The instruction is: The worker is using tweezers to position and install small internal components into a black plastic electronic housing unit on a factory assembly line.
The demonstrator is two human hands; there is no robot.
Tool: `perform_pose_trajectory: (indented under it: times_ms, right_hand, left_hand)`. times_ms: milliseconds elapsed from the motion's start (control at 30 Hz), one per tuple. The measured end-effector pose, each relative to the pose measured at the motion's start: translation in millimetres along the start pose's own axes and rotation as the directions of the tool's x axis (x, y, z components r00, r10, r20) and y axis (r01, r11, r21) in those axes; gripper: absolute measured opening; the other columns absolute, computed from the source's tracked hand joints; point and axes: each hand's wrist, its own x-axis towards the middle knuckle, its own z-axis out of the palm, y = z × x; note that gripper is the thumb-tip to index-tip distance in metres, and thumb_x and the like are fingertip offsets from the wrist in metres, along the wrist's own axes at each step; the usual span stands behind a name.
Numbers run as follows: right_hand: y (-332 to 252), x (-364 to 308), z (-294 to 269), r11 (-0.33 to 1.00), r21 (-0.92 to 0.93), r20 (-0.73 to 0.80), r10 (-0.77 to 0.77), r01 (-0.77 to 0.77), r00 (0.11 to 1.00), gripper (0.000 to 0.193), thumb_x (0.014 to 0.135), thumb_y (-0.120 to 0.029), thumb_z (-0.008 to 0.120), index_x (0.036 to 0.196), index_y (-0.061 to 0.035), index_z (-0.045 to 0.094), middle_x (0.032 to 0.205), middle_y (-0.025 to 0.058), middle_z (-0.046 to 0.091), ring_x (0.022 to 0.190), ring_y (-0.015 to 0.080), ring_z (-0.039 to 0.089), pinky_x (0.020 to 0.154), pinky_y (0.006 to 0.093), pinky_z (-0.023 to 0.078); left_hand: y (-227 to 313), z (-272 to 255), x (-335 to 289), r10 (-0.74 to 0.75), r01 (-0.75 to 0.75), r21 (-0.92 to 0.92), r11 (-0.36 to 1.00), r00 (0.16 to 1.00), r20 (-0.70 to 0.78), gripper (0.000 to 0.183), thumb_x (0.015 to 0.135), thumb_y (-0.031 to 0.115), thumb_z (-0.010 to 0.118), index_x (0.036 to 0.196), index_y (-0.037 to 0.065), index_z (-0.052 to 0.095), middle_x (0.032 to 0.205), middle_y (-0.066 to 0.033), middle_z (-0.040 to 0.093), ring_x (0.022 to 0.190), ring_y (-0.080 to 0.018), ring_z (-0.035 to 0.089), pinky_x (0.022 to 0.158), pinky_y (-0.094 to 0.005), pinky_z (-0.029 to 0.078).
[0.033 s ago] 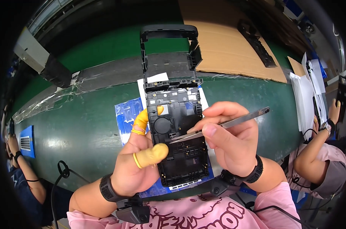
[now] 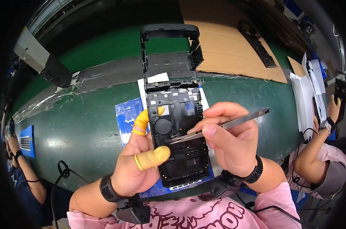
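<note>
My left hand [image 2: 136, 164], with yellow finger cots on the thumb and a finger, grips the left side of a black plastic housing [image 2: 180, 152]. The housing has an open frame at its far end, and its ribbed inner side with small brass-coloured inserts faces up. Between the thumb and fingers of my right hand [image 2: 234, 141] are metal tweezers [image 2: 243, 119]. Their tips point left over the middle of the housing, just below a round recess. Whether the tips hold anything or touch the plastic is too small to tell.
Under the housing lie blue-and-white sheets [image 2: 129, 114] on the green table [image 2: 77, 145]. A cardboard sheet [image 2: 226, 49] at the far right carries a long black part [image 2: 257, 44]. White papers [image 2: 301, 99] stand at the right. Co-workers' arms [image 2: 314, 152] show on both sides.
My hands, the housing and the tweezers hold almost the same place, with only a slight shift of the left thumb to the right. The right co-worker's hand has moved a little.
</note>
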Motion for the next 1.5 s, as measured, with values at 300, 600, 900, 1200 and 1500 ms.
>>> perform_pose_trajectory:
  times_ms: [300, 600, 900, 1200, 1500]
  right_hand:
    - [-2.2, -0.7, -1.7, 1.000, 0.023, 0.026, 0.012, -0.012, 1.000, 0.024, 0.080, 0.006, 0.055, 0.104, 0.0056, 0.050, 0.088, 0.0126, 0.062, 0.082, 0.0142, 0.061, 0.074, 0.0253, 0.049]
    - [-0.3, -1.7, -2.6, 1.000, 0.008, 0.044, 0.012, -0.013, 0.999, 0.023, 0.080, 0.007, 0.055, 0.103, 0.0062, 0.050, 0.088, 0.0123, 0.062, 0.081, 0.0139, 0.061, 0.073, 0.0242, 0.050]
    - [-0.7, -1.3, -1.4, 1.000, -0.021, 0.028, 0.009, -0.009, 1.000, 0.023, 0.080, 0.007, 0.055, 0.102, 0.0063, 0.051, 0.088, 0.0117, 0.062, 0.081, 0.0127, 0.060, 0.073, 0.0224, 0.049]
    - [3.4, -3.0, -1.5, 0.998, -0.056, 0.010, -0.003, 0.003, 1.000, 0.022, 0.080, 0.007, 0.055, 0.102, 0.0063, 0.052, 0.087, 0.0106, 0.061, 0.079, 0.0115, 0.060, 0.070, 0.0208, 0.049]
    - [3.7, -4.3, 3.7, 0.992, -0.129, -0.074, 0.007, -0.017, 0.997, 0.022, 0.079, 0.003, 0.058, 0.101, 0.0043, 0.053, 0.082, 0.0075, 0.062, 0.066, 0.0063, 0.056, 0.057, 0.0175, 0.045]
  left_hand:
    - [1.5, 4.6, -1.3, 0.000, 0.000, 0.032, 0.999, 1.000, -0.008, 0.082, 0.065, 0.002, 0.067, 0.134, 0.014, 0.024, 0.128, -0.0115, 0.040, 0.117, -0.0258, 0.042, 0.098, -0.0398, 0.033]
    - [0.1, 5.6, -2.6, 0.004, -0.002, 0.060, 0.998, 1.000, -0.027, 0.085, 0.064, 0.001, 0.067, 0.135, 0.014, 0.022, 0.127, -0.0125, 0.040, 0.115, -0.0267, 0.044, 0.097, -0.0397, 0.035]
    - [1.5, 7.7, -3.6, -0.001, 0.002, 0.048, 0.999, 0.999, -0.033, 0.084, 0.065, 0.000, 0.065, 0.135, 0.014, 0.020, 0.127, -0.0129, 0.040, 0.115, -0.0267, 0.044, 0.096, -0.0397, 0.036]
    - [-4.0, 0.2, -1.7, 0.035, -0.036, 0.059, 0.998, 0.999, 0.021, 0.077, 0.069, 0.001, 0.063, 0.134, 0.013, 0.023, 0.126, -0.0124, 0.041, 0.114, -0.0260, 0.045, 0.096, -0.0389, 0.037]
    - [-8.7, -2.1, 0.3, 0.170, -0.144, 0.215, 0.966, 0.980, -0.107, 0.050, 0.077, 0.010, 0.057, 0.123, 0.004, 0.036, 0.114, -0.0098, 0.050, 0.104, -0.0189, 0.050, 0.091, -0.0330, 0.040]
